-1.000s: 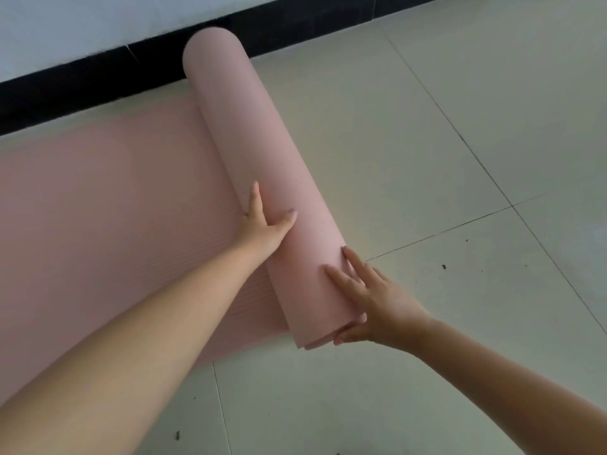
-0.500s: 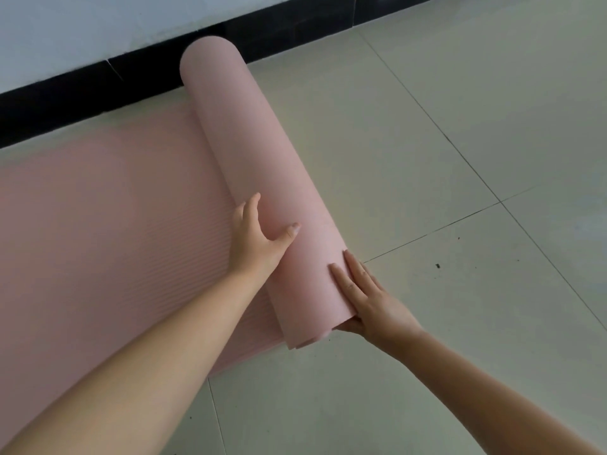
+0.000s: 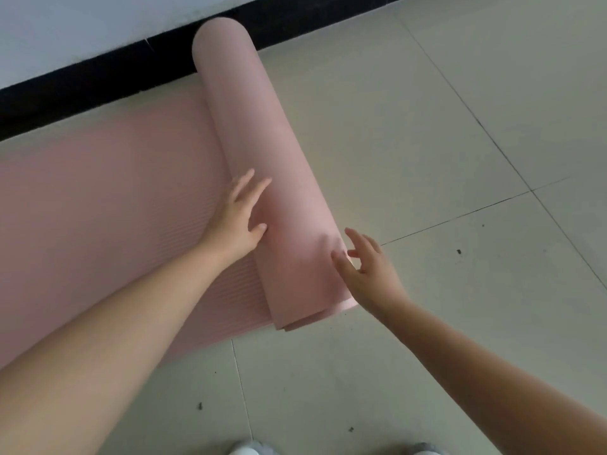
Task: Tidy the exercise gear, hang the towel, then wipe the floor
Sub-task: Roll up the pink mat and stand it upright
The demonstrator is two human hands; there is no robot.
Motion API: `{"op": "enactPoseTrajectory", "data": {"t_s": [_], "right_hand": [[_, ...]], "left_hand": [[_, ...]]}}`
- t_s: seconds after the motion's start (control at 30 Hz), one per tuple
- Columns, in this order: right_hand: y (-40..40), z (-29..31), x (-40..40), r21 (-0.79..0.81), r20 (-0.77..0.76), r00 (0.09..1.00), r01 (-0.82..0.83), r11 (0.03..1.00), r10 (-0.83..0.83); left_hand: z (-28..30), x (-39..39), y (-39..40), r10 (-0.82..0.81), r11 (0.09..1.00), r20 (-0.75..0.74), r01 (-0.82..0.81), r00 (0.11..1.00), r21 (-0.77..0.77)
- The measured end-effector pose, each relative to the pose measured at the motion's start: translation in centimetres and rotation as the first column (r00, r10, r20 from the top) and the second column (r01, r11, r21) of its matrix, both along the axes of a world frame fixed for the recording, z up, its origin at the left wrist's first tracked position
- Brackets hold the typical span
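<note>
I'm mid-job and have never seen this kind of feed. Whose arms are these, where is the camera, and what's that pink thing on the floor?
There is no machine here: a person works with bare hands, and the single camera sits on their head, looking forward and down. The pink thing is an exercise mat, partly rolled; the rolled part lies on the tiled floor, its far end near a black skirting board. The left hand rests open on the roll's left side. The right hand, fingers spread, is at the roll's near end, gripping nothing. Small dark specks dot the tiles.
</note>
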State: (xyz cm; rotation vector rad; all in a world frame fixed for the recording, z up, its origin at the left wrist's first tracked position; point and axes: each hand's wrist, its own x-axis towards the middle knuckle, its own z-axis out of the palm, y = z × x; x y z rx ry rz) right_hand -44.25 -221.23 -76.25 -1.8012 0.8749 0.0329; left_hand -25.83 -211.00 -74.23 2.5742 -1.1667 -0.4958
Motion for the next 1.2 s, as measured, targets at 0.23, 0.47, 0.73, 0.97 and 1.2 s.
{"op": "enactPoseTrajectory", "data": {"t_s": [0.23,0.47,0.73,0.97,1.2], "right_hand": [[1.3,1.8,3.6,0.204,-0.189,0.978,-0.043,0.978,0.083],[2.0,3.9,5.8,0.263,-0.256,0.951,-0.102,0.959,0.172],[3.7,3.3,8.4,0.135,-0.376,0.894,-0.205,0.969,0.242],[6.3,2.2,10.6,0.218,-0.341,0.929,-0.071,0.973,0.144],[8.2,3.0,13.9,0.101,-0.326,0.934,-0.116,0.988,0.143]], "left_hand": [[2.8,0.8,1.0,-0.075,0.912,0.111,0.023,0.991,0.409],[3.4,0.0,3.5,0.050,0.801,0.112,-0.107,0.992,0.589],[2.7,2.1,3.3,-0.118,0.886,0.180,0.022,0.976,0.464],[2.6,5.8,5.7,-0.065,0.904,0.210,-0.032,0.975,0.426],[2.4,10.0,9.5,-0.337,0.909,0.359,0.201,0.870,0.366]]}}
